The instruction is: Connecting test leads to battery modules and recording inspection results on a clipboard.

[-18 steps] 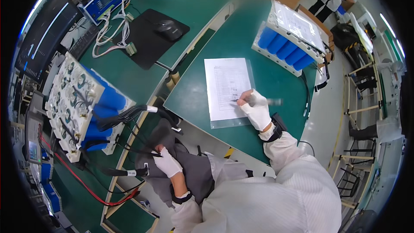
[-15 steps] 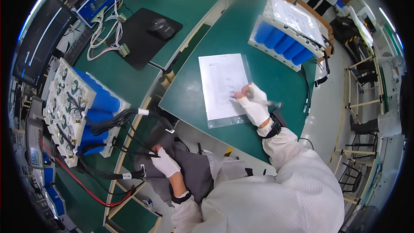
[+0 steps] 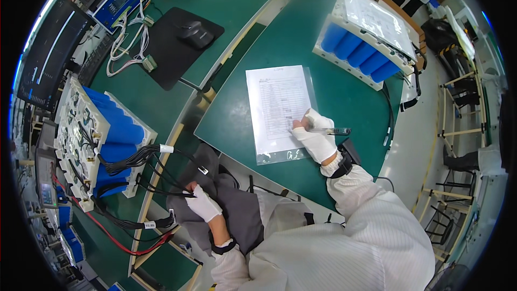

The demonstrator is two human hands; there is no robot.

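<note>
My right hand [image 3: 316, 139], in a white fingerless glove, is closed around a clear-barrelled pen [image 3: 336, 131]. It rests on the lower right of a printed table sheet [image 3: 272, 97], which lies with a clear plastic sleeve on the green table. The pen's tip is hidden by my fingers. My left hand [image 3: 205, 205], gloved the same way, lies on my grey-clad thigh, its fingers curled around the ends of thin black cables [image 3: 167, 186]. Those cables come from a battery pack [image 3: 107, 140] with blue cells and a white frame at the left.
A second blue-celled battery pack [image 3: 366, 43] stands at the far right of the table, its cables hanging beside it. A black mouse [image 3: 195, 34] sits on a dark mat. White wires [image 3: 129, 48] lead to a blue instrument [image 3: 119, 3]. A gap separates the two tables.
The pen has swung from blurred motion to a steady, nearly level pose. My right hand has shifted slightly down over the sheet. My left hand stays on my thigh; the view has moved a little.
</note>
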